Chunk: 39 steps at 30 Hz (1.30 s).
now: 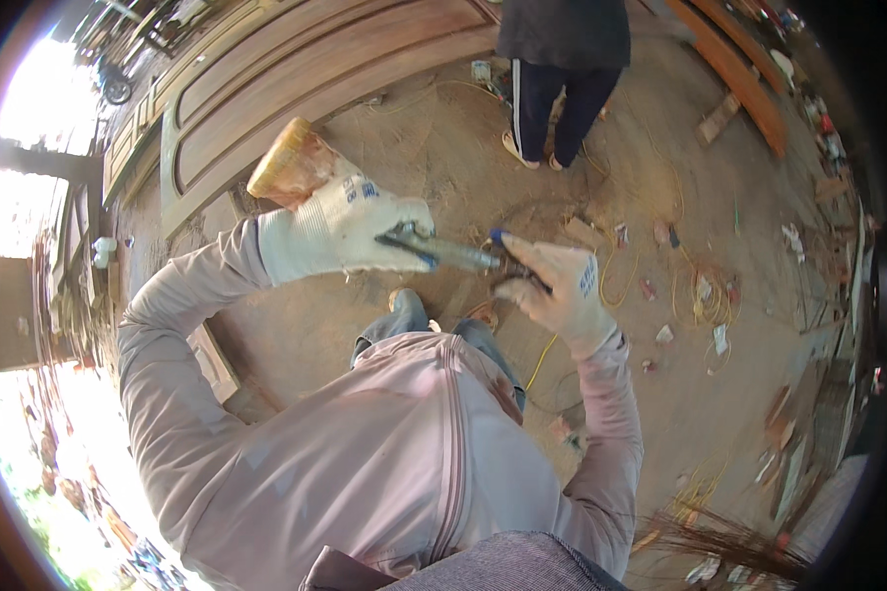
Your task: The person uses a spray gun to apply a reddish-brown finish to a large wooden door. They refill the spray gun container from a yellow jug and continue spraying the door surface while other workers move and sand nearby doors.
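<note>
My left hand point(370, 225), in a white knit glove, is closed round one end of a flat, greyish metal-bladed tool point(463, 254) that looks like a putty knife. The blade points right toward my right hand point(559, 288), gloved alike with blue at a fingertip. Its thumb and fingers close about a dark piece at the blade's far end; motion blur hides whether that is a second tool. Just beyond my left wrist is a tub point(294, 165) with a yellowish rim and brown-smeared sides. Whether my left hand also supports it, I cannot tell.
Large panelled wooden doors point(335, 84) lie at the far left. A person in dark trousers point(562, 108) stands ahead. Yellow cords point(712, 300) and scraps litter the dirt floor at right, and reddish planks point(734, 74) lie at the far right.
</note>
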Each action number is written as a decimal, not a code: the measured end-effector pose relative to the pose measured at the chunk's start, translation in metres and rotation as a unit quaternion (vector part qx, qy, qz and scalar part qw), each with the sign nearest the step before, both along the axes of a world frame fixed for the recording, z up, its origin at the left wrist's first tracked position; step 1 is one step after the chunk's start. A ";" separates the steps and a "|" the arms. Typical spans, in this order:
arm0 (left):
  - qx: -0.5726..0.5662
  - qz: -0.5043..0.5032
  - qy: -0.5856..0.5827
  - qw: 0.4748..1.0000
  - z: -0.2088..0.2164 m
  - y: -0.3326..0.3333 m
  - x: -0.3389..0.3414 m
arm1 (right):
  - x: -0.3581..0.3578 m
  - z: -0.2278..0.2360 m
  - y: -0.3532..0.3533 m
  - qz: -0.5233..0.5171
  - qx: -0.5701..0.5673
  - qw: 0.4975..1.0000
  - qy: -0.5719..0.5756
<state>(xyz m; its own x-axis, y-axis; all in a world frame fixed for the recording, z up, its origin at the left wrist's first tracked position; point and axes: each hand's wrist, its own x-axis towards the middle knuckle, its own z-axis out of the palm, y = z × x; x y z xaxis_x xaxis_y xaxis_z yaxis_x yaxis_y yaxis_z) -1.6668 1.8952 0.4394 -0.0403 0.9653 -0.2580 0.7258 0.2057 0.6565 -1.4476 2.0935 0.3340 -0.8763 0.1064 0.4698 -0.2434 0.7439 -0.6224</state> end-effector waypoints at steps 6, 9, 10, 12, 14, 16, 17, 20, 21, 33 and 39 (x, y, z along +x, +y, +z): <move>0.084 -0.012 0.112 0.990 0.002 -0.028 -0.002 | -0.005 0.016 -0.016 0.050 -0.057 0.997 0.006; 0.103 -0.042 0.111 0.988 0.014 -0.033 -0.003 | -0.014 0.013 -0.022 0.079 -0.072 0.993 0.053; 0.099 -0.049 0.119 0.987 0.016 -0.038 -0.003 | -0.015 0.014 -0.024 0.100 -0.087 0.990 0.041; 0.091 -0.051 0.138 0.985 0.021 -0.055 -0.002 | -0.023 0.018 -0.032 0.152 -0.114 0.982 0.018; 0.173 -0.057 0.136 0.974 0.011 -0.074 0.000 | -0.034 0.030 -0.046 0.169 -0.116 0.979 0.013; 0.236 -0.041 0.160 0.958 0.002 -0.084 0.004 | -0.037 0.023 -0.057 0.185 -0.143 0.972 0.013; 0.264 -0.066 0.224 0.936 0.009 -0.079 0.001 | -0.035 0.017 -0.055 0.166 -0.136 0.977 0.015; 0.245 -0.034 0.252 0.936 0.020 -0.082 0.004 | -0.049 0.017 -0.054 0.183 -0.154 0.971 0.024; 0.243 -0.023 0.229 0.942 0.021 -0.084 0.000 | -0.055 0.015 -0.058 0.191 -0.174 0.966 0.009; 0.161 0.016 0.313 0.936 -0.035 -0.086 -0.026 | -0.186 -0.067 -0.125 0.338 -0.252 0.905 -0.059; 0.318 0.131 0.355 0.869 -0.070 -0.105 -0.032 | -0.198 -0.123 -0.138 0.300 -0.316 0.894 -0.104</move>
